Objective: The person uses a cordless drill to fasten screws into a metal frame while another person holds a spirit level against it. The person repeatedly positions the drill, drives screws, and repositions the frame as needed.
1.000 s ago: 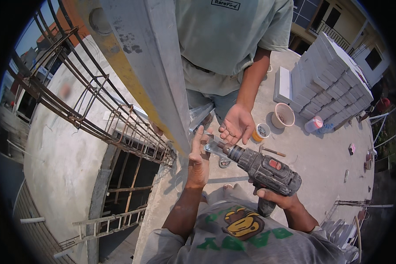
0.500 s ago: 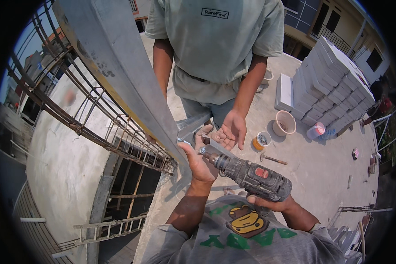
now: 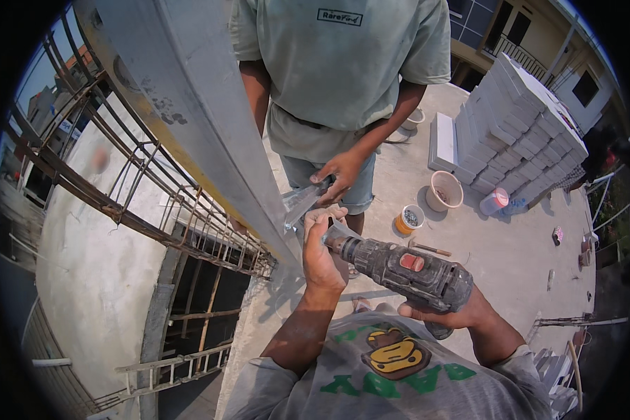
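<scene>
My right hand [image 3: 449,316] grips a dusty black cordless drill [image 3: 409,269] from below, with the drill pointing left. My left hand [image 3: 323,257] is closed around a short grey metal piece [image 3: 339,229] just in front of the drill's chuck. The hand partly hides this piece and the drill's tip. Beyond it, a co-worker's hand [image 3: 341,175] holds the upper end of a thin metal profile [image 3: 301,203] beside a large grey metal beam [image 3: 203,119]. The beam slants down from the upper left and ends near my left hand.
Rebar cages [image 3: 133,189] run along the left, over an opening with a ladder [image 3: 175,367] below. On the concrete floor stand a small bucket of screws [image 3: 411,218], a beige bucket [image 3: 444,192] and a hammer [image 3: 430,248]. Stacked pale blocks [image 3: 514,129] rise behind.
The co-worker's open hand has moved up and left and now grips the metal profile. My left hand has turned slightly, and the drill has shifted a little right.
</scene>
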The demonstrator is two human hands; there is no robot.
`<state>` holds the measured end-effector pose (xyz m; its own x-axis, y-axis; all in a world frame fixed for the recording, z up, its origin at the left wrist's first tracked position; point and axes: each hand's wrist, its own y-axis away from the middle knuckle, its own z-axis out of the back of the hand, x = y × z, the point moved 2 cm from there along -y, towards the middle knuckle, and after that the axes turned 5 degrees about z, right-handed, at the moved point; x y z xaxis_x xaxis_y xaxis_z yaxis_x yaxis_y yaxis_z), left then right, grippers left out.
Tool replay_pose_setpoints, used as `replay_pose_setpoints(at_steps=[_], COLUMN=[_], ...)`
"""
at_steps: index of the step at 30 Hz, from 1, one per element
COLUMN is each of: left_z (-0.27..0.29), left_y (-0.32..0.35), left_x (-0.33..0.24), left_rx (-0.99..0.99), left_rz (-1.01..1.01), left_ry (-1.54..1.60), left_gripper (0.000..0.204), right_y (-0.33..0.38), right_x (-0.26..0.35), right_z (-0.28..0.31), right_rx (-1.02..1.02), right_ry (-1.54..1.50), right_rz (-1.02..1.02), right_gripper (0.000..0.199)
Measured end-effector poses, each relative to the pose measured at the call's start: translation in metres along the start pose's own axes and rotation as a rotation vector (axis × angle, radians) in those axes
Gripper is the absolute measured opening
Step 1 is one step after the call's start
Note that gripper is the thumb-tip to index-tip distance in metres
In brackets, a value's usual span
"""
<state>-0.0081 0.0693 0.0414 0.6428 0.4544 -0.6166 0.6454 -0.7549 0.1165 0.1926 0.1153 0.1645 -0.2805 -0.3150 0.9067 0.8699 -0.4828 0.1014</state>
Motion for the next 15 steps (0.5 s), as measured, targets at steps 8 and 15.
replay_pose_setpoints(at_steps=[8, 15], left_z=[-0.006, -0.001], left_y=[0.007, 0.003], left_x=[-0.002, 0.0], left_rx=[-0.004, -0.07], left_rz=[0.001, 0.04], left_ry=[0.111, 0.095], left_gripper=[0.021, 0.027], right_y=[-0.031, -0.018], right_x=[0.035, 0.025], right_z=[0.034, 0.011], right_rx=[0.06, 0.149], right_ry=[-0.133, 0.17], right_rz=[-0.133, 0.054], right_gripper=[0.059, 0.057])
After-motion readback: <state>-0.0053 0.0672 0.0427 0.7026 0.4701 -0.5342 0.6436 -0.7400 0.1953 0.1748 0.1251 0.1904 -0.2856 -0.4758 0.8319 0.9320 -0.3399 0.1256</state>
